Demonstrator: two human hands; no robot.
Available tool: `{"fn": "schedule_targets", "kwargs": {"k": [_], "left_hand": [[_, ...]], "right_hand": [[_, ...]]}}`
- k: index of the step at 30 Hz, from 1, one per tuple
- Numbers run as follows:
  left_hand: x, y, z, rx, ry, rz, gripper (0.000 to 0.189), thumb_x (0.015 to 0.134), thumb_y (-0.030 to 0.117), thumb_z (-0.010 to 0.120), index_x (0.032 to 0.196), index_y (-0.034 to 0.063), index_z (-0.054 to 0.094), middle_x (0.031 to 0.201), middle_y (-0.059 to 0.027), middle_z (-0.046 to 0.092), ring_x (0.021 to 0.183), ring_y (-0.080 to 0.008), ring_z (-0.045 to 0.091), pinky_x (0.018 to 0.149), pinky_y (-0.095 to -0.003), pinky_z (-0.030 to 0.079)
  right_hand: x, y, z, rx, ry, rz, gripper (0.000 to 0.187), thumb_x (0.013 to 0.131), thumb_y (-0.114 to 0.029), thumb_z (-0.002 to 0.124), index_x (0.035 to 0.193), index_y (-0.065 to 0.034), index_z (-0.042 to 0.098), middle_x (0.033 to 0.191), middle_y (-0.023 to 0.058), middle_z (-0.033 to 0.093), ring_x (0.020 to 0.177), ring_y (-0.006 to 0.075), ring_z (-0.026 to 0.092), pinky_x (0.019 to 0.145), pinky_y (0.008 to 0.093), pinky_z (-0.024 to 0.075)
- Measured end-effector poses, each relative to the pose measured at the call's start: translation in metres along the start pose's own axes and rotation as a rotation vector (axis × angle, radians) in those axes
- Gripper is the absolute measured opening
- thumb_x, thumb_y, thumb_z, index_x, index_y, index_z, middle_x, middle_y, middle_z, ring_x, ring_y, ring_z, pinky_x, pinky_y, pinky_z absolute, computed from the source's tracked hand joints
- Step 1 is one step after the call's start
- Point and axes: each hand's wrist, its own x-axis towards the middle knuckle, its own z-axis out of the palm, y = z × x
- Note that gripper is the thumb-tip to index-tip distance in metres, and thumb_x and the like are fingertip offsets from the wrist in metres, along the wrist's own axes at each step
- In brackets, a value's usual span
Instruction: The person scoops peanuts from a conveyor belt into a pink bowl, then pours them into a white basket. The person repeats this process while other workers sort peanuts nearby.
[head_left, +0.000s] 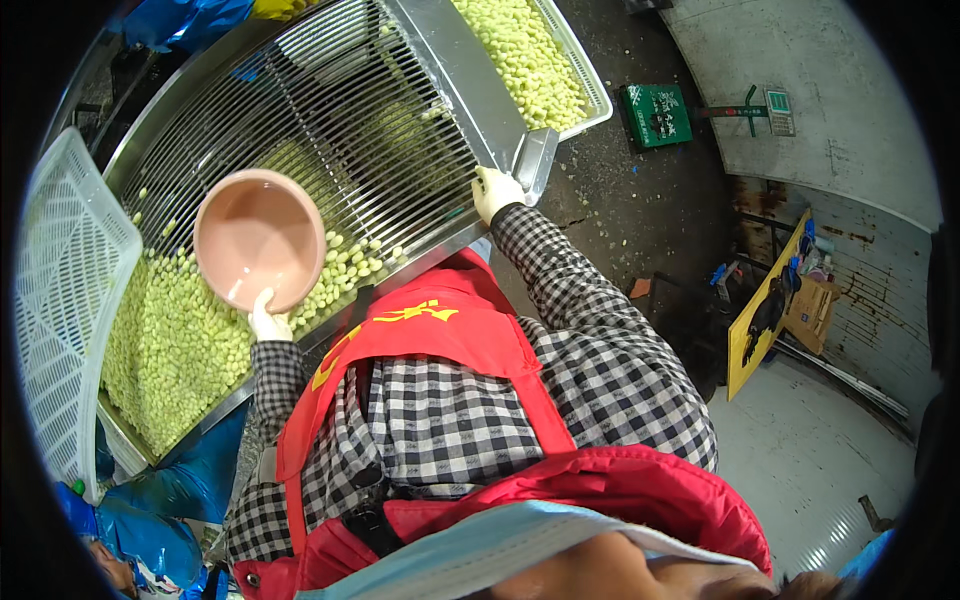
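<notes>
My left hand (270, 319), in a pale glove, grips the near rim of a pinkish round plastic bowl (259, 232). The bowl is tilted, and its inside looks bare. Below and around it, many small pale-green oval pieces (180, 352), perhaps peeled fruit or beans, are heaped at the left end of a metal sorting table. My right hand (496, 193), also gloved, is curled over the near right edge of this table's slatted metal grate (352, 127). A few green pieces lie on the bars, and more show beneath them.
A white perforated plastic crate (67, 300) leans at the left. Another white crate (596, 90) full of green pieces stands beyond the metal chute (465, 75). On the wet floor stands a green platform scale (656, 116). People in blue plastic aprons (161, 517) are at the left edge.
</notes>
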Motion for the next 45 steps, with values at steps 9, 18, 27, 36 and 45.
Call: {"fn": "schedule_targets", "kwargs": {"k": [9,18,27,36,45], "left_hand": [[0.006,-0.058,0.090,-0.017,0.057,-0.119,0.061,0.075,0.001,0.064,0.134,-0.0036,0.050,0.126,-0.0199,0.059,0.111,-0.0381,0.061,0.090,-0.0541,0.055],[-0.006,-0.016,0.097,0.086,0.073,0.111,0.054,0.083,0.008,0.066,0.135,-0.0010,0.051,0.131,-0.0145,0.058,0.112,-0.0302,0.061,0.091,-0.0470,0.054],[-0.124,0.027,0.112,0.165,0.060,-0.005,0.054,0.086,0.001,0.062,0.137,-0.0014,0.047,0.128,-0.0166,0.057,0.112,-0.0322,0.062,0.093,-0.0465,0.057],[-0.154,0.048,0.131,0.738,-0.122,0.160,0.020,0.095,0.000,0.058,0.108,-0.0139,0.063,0.115,-0.0180,0.064,0.101,-0.0270,0.066,0.086,-0.0361,0.058],[-0.168,0.051,0.154,0.709,-0.104,0.086,0.032,0.093,0.009,0.060,0.121,-0.0081,0.058,0.113,-0.0148,0.064,0.098,-0.0250,0.066,0.083,-0.0345,0.057]], "right_hand": [[-0.073,-0.079,0.037,0.342,-0.226,-0.259,0.027,0.095,-0.020,0.060,0.119,-0.0087,0.066,0.108,0.0153,0.070,0.101,0.0296,0.068,0.092,0.0371,0.0533],[0.184,0.026,-0.018,0.747,0.231,0.386,0.039,0.084,-0.034,0.074,0.117,-0.0121,0.073,0.106,0.0152,0.074,0.094,0.0225,0.072,0.088,0.0324,0.0547],[0.263,-0.011,-0.011,0.159,-0.032,0.364,0.052,0.083,-0.046,0.074,0.125,-0.0163,0.066,0.148,0.0175,0.045,0.131,0.0279,0.051,0.105,0.0399,0.0462],[0.188,0.115,-0.045,0.942,0.215,0.456,0.025,0.089,-0.021,0.059,0.104,-0.0015,0.064,0.079,0.0156,0.067,0.076,0.0279,0.067,0.070,0.0382,0.0545],[0.022,0.111,0.007,0.454,-0.023,0.516,0.051,0.089,-0.042,0.071,0.116,0.0006,0.067,0.095,0.0215,0.073,0.086,0.0271,0.071,0.080,0.0356,0.0565]]}}
